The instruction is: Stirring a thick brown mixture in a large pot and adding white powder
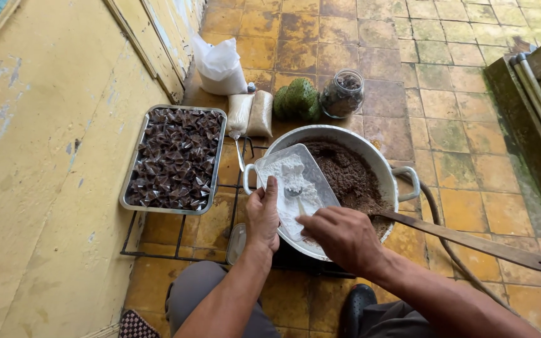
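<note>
Two hands worked over a big metal pot (pixel 380 164) w/ side handles, set on a black wire rack (pixel 176 235) on the yellow tiled floor. Left hand (pixel 263 216) was closed round the near edge of a clear plastic tub (pixel 320 181), thumb up along its rim, holding it tilted above the pot's left side. Tub held white powder (pixel 283 172), approx. half full. Right hand (pixel 344 236) was curled narrow on the handle of a small spoon (pixel 295 194) dug into the powder; grip itself mostly hidden by the knuckles.

Handling, as a guess: tub looked thin & flexible, light, likely to bow if squeezed mid-wall, so the rim edge was the sensible hold. Powder loose, would spill or puff if tipped fast.

Pot contained dark brown crumbly mix (pixel 349 175), w/ a long wooden paddle (pixel 471 241) resting in it, handle sticking out to the right over the rim. Left of pot: a metal tray (pixel 129 188) packed w/ dark folded triangular pieces (pixel 175 159). Behind: white plastic bag (pixel 220 66), two small pale bags (pixel 250 112), a green bumpy fruit (pixel 297 99), glass jar (pixel 342 94) w/ dark contents. Hose (pixel 436 216) curved along floor near pot.
</note>
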